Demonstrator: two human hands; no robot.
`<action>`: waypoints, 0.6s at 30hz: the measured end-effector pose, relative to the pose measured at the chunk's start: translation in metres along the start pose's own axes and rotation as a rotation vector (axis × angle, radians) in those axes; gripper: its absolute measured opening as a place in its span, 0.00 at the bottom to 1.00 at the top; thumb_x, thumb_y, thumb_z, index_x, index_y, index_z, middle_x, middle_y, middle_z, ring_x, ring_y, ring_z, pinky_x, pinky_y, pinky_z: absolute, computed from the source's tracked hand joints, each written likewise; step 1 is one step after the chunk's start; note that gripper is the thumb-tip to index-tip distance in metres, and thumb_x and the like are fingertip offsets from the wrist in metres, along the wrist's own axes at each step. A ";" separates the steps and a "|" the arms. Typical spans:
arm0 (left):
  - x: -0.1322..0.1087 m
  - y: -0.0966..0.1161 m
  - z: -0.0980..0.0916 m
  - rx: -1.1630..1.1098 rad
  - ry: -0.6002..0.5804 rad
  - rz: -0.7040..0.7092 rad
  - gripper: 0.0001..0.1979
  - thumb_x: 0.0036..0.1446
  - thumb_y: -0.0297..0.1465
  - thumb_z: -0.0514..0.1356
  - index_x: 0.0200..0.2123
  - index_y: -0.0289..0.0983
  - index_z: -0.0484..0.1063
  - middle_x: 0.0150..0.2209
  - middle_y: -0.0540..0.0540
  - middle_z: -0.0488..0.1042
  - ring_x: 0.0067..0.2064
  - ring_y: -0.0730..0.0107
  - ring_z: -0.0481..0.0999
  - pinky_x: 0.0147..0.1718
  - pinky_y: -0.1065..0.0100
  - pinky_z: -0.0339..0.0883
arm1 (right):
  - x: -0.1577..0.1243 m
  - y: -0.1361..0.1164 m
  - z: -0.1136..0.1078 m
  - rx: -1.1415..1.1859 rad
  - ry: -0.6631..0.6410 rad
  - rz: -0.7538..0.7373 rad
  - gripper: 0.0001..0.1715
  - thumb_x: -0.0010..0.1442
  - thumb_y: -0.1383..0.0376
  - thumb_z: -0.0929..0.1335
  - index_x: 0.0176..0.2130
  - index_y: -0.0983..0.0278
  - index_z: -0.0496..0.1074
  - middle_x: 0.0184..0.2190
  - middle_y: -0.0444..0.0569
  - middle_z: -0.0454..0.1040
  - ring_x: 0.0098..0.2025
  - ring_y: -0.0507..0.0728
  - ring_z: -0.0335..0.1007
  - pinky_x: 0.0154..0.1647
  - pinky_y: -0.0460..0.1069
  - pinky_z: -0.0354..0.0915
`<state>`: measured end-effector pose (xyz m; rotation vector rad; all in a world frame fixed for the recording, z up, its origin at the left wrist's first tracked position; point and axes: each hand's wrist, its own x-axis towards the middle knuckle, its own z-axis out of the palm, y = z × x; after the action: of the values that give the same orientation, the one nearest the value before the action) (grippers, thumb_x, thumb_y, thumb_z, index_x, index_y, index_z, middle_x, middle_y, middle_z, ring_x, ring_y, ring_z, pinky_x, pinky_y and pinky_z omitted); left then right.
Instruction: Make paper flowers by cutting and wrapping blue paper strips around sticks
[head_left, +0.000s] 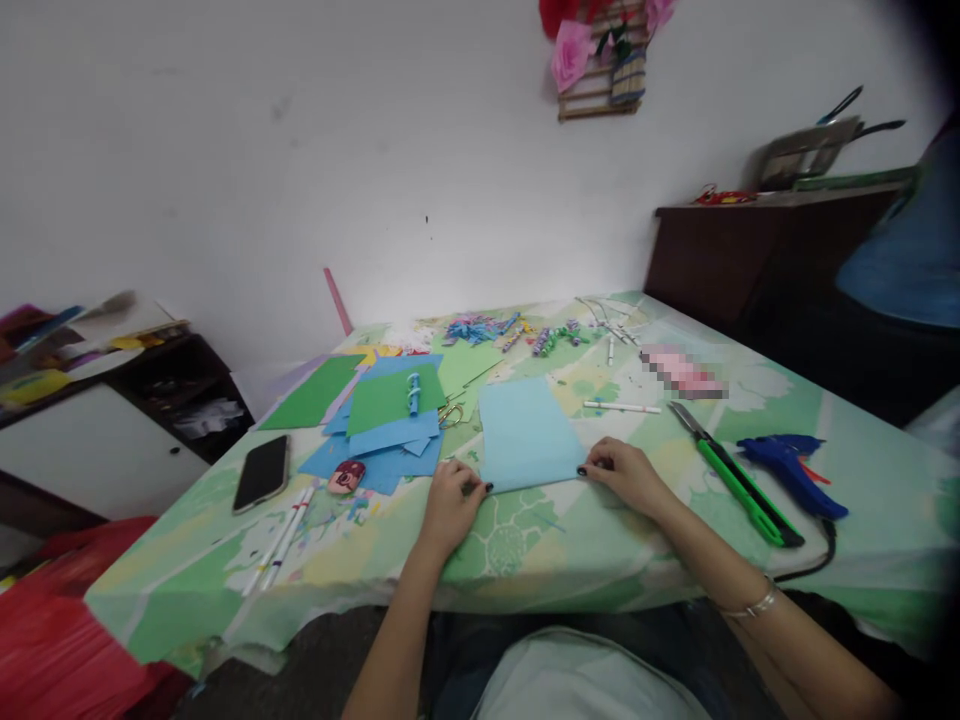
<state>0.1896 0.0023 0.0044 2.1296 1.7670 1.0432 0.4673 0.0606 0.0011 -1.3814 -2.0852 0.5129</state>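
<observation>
Cabinet (112, 425) to my left stands open on one side, with crumpled white papers (210, 417) stuffed in its dark compartment. Across from it, a greyish box (806, 158) sits on brown wooden furniture (720, 250), dark handles poking up out of it; its other contents I can't make out. On the wall, a slatted rack (600, 110) carries a small basket (628, 78) and a ruffled pink flower (572, 55).

The smooth, light blue paper sheet (529, 430) lies flat before me on the patterned tablecloth (555, 560), its near edge between my hands. My left hand (452, 510) is at its near left corner and my right hand (626, 478) at the near right one, thumbs at the corners, other fingers curled in; whether either pair is clamped on the paper I can't tell.

Left of it, a rolled blue tube (414, 395) rests on a green sheet (375, 400), near metal-handled scissors (451, 414) and a rounded red-and-pink case (346, 477). Right of it are a green utility knife (735, 480) and a blue plastic glue gun (791, 470).
</observation>
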 end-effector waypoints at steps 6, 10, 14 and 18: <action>0.003 -0.005 0.006 0.068 -0.042 0.027 0.07 0.52 0.29 0.56 0.23 0.36 0.66 0.30 0.47 0.66 0.37 0.66 0.64 0.39 0.63 0.59 | 0.000 -0.003 0.002 -0.055 0.047 0.016 0.10 0.50 0.61 0.65 0.23 0.65 0.69 0.27 0.48 0.67 0.31 0.54 0.63 0.32 0.47 0.57; 0.001 -0.004 0.007 0.173 -0.036 0.063 0.07 0.55 0.28 0.53 0.25 0.36 0.65 0.32 0.46 0.65 0.38 0.65 0.63 0.40 0.61 0.58 | 0.001 -0.002 0.004 -0.091 0.070 0.036 0.10 0.50 0.61 0.66 0.22 0.65 0.68 0.27 0.49 0.67 0.32 0.56 0.62 0.33 0.48 0.56; 0.000 -0.003 0.006 0.192 -0.053 0.075 0.06 0.56 0.28 0.51 0.27 0.36 0.65 0.34 0.46 0.65 0.39 0.65 0.62 0.41 0.61 0.57 | 0.002 -0.002 0.006 -0.110 0.074 0.046 0.11 0.50 0.61 0.66 0.22 0.65 0.68 0.26 0.49 0.66 0.32 0.56 0.62 0.33 0.48 0.56; 0.000 -0.005 0.004 0.105 -0.092 0.062 0.00 0.52 0.27 0.56 0.29 0.38 0.66 0.36 0.47 0.66 0.41 0.64 0.62 0.41 0.62 0.58 | 0.002 -0.001 0.004 -0.100 0.054 0.039 0.08 0.48 0.63 0.67 0.22 0.65 0.68 0.26 0.47 0.67 0.31 0.54 0.63 0.31 0.47 0.56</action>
<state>0.1886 0.0052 -0.0012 2.2687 1.7601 0.8691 0.4641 0.0619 -0.0009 -1.4792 -2.0681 0.3873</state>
